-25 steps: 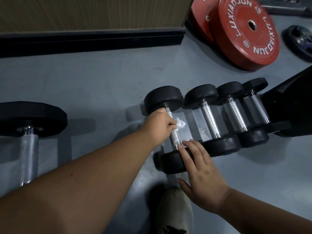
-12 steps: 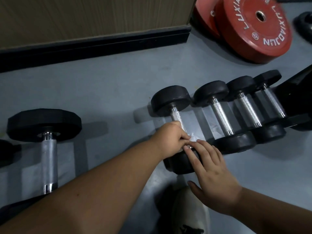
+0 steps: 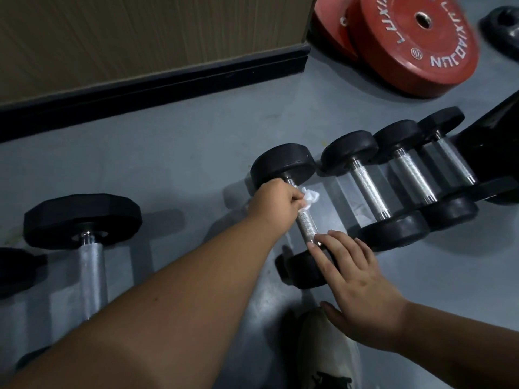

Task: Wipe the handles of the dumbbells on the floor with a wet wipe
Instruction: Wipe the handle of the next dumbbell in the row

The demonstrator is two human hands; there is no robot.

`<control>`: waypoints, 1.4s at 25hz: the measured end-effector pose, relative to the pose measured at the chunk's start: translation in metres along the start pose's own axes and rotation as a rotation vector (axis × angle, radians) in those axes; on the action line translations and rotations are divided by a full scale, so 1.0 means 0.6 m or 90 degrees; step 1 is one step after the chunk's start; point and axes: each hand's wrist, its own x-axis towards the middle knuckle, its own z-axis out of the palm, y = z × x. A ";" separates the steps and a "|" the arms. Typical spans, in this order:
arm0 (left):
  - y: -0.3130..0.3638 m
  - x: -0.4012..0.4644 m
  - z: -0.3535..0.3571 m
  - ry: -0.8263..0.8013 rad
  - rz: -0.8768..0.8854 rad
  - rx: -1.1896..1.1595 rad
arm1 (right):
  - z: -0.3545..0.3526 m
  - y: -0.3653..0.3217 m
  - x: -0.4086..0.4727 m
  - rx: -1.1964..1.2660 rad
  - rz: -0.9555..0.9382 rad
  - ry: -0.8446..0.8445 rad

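Several black dumbbells with knurled steel handles lie side by side on the grey floor. My left hand (image 3: 273,202) is closed around the far end of the nearest dumbbell's handle (image 3: 307,224), with a crumpled white wet wipe (image 3: 311,198) pinched against the steel. My right hand (image 3: 355,272) lies flat, fingers spread, on that dumbbell's near black head (image 3: 297,269). Its far head (image 3: 282,165) sits just beyond my left hand. The neighbouring dumbbell handles (image 3: 370,189) lie to the right, untouched.
A larger dumbbell (image 3: 90,265) lies at the left. Red weight plates (image 3: 412,46) lean at the top right near a black plate (image 3: 502,26). A black bench base (image 3: 502,141) borders the dumbbell row. The wall's black skirting (image 3: 157,85) runs behind. My shoe (image 3: 325,357) is below.
My left hand with the wipe slid down the handle toward the near head, then back up to the far end. My right hand stayed on the near head.
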 end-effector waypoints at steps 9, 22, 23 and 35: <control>-0.024 -0.065 0.018 -0.132 0.059 -0.068 | -0.001 -0.032 0.008 -0.023 -0.028 -0.023; -0.036 -0.036 0.008 0.038 0.029 -0.053 | -0.008 -0.028 0.008 -0.032 -0.054 -0.040; -0.036 -0.025 0.004 0.057 0.018 -0.042 | -0.008 -0.028 0.009 -0.030 -0.052 -0.042; -0.043 -0.088 0.025 -0.064 0.115 -0.031 | -0.013 -0.043 0.013 -0.025 -0.077 -0.048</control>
